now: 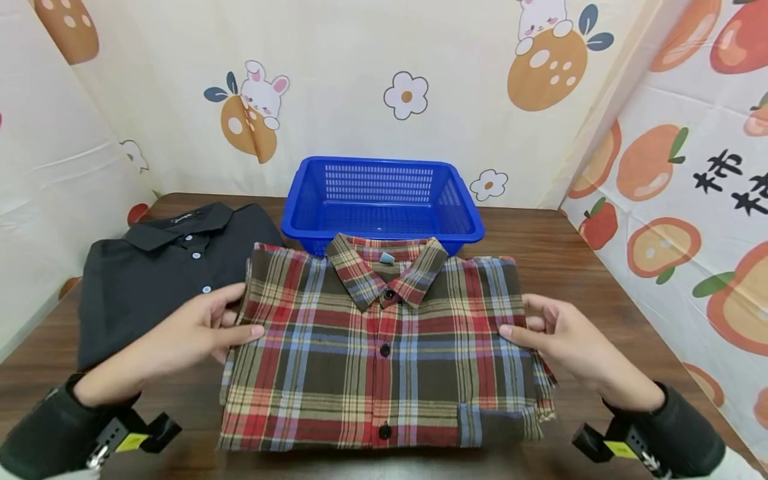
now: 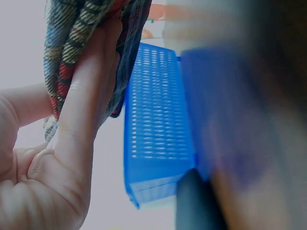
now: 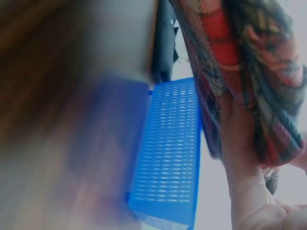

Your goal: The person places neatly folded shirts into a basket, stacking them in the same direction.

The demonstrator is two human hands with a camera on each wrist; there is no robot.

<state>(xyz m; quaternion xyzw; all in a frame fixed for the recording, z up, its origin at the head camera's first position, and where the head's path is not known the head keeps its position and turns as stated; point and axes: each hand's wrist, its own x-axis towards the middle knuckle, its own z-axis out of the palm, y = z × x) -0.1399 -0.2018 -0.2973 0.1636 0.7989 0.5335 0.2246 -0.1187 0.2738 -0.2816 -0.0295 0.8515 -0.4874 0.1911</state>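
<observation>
A folded red, brown and blue plaid shirt (image 1: pixel 384 360) lies buttoned and collar-up on the wooden table (image 1: pixel 600 280). My left hand (image 1: pixel 246 310) grips its left edge, thumb on top and fingers curled at the side. My right hand (image 1: pixel 517 317) holds the right edge the same way. In the left wrist view the plaid cloth (image 2: pixel 72 28) drapes against my thumb. The right wrist view shows the plaid cloth (image 3: pixel 240 57) hanging over my fingers.
A folded black polo shirt (image 1: pixel 156 280) lies left of the plaid one, partly under its corner. A blue plastic basket (image 1: pixel 384 200) stands empty just behind the collar, and is also in the wrist views as a basket (image 2: pixel 153 120) and basket (image 3: pixel 170 158). Patterned cloth walls surround the table.
</observation>
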